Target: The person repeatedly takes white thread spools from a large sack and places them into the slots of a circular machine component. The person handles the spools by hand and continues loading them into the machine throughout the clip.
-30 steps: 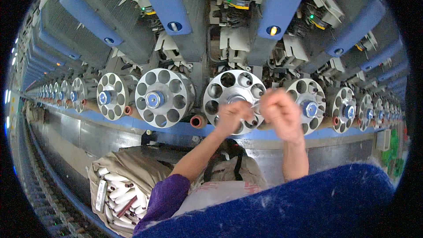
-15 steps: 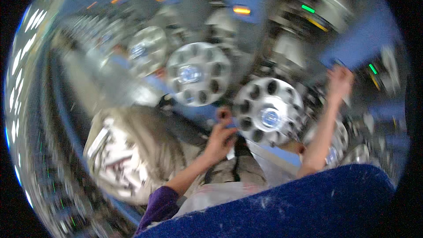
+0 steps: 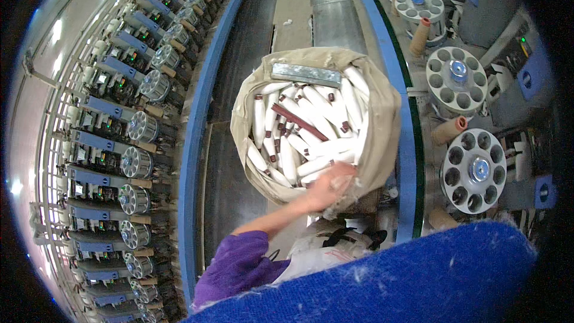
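A: What's moved?
B: The sack (image 3: 384, 137) has gone from the lower left to mid-view, and the left hand (image 3: 332, 186) has come from beside the round holders to its near rim. The right hand has left the view.
A: Where's the left hand exactly?
B: At five o'clock from the sack's middle, fingers bent over the nearest white bobbins (image 3: 289, 164). It's blurred, so I can't tell whether it grips one.
A: And the bobbins?
B: Heaped inside the sack, pointing every way, with a dark red rod (image 3: 300, 122) lying across the middle and a metal bar (image 3: 307, 75) at twelve o'clock.
A: Anything outside?
B: A holed round holder (image 3: 480, 169) at four o'clock, well apart; a machine row (image 3: 98, 176) at nine.
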### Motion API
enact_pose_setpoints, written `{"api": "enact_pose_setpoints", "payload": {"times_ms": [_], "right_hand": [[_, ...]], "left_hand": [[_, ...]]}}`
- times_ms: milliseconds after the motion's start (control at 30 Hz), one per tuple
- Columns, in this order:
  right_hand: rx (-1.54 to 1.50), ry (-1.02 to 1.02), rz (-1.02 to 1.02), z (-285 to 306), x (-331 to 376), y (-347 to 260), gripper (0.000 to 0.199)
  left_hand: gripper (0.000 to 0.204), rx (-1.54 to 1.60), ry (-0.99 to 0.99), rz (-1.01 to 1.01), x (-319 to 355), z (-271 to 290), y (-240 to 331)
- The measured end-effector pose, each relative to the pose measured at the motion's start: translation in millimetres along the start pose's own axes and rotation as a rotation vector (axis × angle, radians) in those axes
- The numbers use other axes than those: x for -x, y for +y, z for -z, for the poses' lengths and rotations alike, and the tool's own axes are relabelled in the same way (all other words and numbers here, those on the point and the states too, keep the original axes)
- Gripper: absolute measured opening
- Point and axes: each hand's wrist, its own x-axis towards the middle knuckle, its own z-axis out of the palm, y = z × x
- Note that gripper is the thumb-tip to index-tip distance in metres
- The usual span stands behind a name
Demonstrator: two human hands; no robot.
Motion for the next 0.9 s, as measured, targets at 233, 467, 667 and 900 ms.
{"api": "enact_pose_setpoints", "payload": {"times_ms": [233, 467, 667, 900], "right_hand": [[-0.756, -1.105, -0.139, -130, 180, -349, 0.032], [-0.300, -0.776, 0.867, -282, 357, -552, 0.021], [-1.350, -1.253, 0.086, -187, 267, -549, 0.028], [-1.417, -0.794, -0.999, -181, 249, -280, 0.040]], "left_hand": [[0.024, -0.513, 0.313, 0.154, -10, 162, -85], [0.023, -0.217, 0.452, 0.171, -19, 159, -67], [0.033, -0.570, 0.313, 0.023, 42, 190, -101], [0.046, -1.192, 0.327, 0.597, 52, 200, -122]]}}
